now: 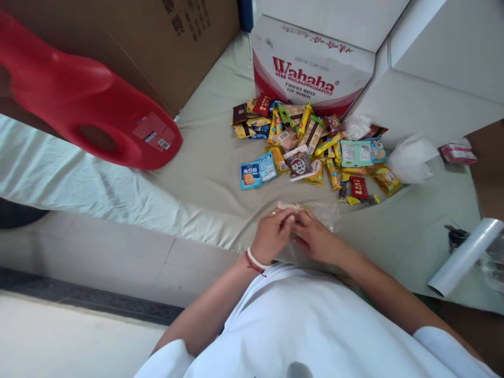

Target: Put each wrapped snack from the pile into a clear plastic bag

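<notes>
At the cloth's front edge, close to my body, my left hand (271, 235) and my right hand (319, 237) meet with fingers pinched together. Both close on a clear plastic bag (328, 212), whose loose film spreads out past the right fingers. Something pale and crumpled (289, 206) shows just beyond the fingertips; I cannot tell if it is the bag's gathered edge. Beyond the hands lies a pile of wrapped snacks (311, 134). Two blue snack packets (252, 175) lie nearest on the left, and a dark round-printed packet (301, 164) rests in front of the pile.
A white and red Wahaba water carton (311, 73) stands behind the snacks. On the left are a big red jug (118, 115) and a brown cardboard box (129, 37). Crumpled white plastic (411, 160), a pink packet (459, 152) and a film roll (466, 257) lie rightward.
</notes>
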The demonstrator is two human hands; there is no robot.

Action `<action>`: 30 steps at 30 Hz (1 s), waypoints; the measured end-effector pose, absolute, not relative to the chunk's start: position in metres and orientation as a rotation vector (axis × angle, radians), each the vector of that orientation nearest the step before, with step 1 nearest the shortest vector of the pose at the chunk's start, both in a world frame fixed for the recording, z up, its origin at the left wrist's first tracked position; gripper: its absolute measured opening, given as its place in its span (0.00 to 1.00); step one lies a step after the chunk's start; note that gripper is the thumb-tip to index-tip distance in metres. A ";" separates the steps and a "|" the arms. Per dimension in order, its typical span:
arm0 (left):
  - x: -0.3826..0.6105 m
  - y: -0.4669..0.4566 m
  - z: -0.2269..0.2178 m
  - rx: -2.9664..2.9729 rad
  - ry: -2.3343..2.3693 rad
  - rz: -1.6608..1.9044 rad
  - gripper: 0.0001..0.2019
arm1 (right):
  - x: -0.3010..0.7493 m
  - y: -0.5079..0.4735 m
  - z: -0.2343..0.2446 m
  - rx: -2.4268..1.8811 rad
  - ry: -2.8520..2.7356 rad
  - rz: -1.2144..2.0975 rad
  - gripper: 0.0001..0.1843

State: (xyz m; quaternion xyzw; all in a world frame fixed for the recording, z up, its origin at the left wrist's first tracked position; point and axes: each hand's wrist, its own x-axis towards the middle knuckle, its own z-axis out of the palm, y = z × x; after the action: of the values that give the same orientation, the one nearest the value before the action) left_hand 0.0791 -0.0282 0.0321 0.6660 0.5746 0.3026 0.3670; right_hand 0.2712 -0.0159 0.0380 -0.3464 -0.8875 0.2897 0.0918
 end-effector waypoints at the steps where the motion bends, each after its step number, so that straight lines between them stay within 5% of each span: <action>1: 0.089 -0.030 0.031 1.848 1.469 0.717 0.15 | 0.279 -0.014 0.036 -1.022 -2.540 0.907 0.21; 8: 0.113 -0.049 0.018 2.363 1.684 0.254 0.26 | 0.336 -0.012 0.017 -1.749 -2.146 0.288 0.17; 11: 0.115 -0.050 0.016 2.409 1.691 0.224 0.26 | 0.335 -0.015 0.030 -1.724 -2.167 0.381 0.07; 17: 0.117 -0.044 0.014 2.363 1.632 0.315 0.21 | 0.273 0.005 0.056 -1.579 -2.170 0.889 0.11; 25: 0.061 -0.058 0.012 1.833 1.791 0.896 0.17 | 0.234 0.023 0.024 -1.357 -2.347 0.898 0.17; 30: 0.079 -0.047 0.008 1.795 1.842 0.824 0.16 | 0.240 0.006 0.032 -1.339 -2.199 0.938 0.15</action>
State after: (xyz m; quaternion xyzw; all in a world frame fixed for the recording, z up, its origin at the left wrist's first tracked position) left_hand 0.0793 -0.0467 0.0076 0.6485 0.6656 0.2978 0.2186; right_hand 0.2402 0.0056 0.0322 -0.4787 -0.7865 0.3355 0.1992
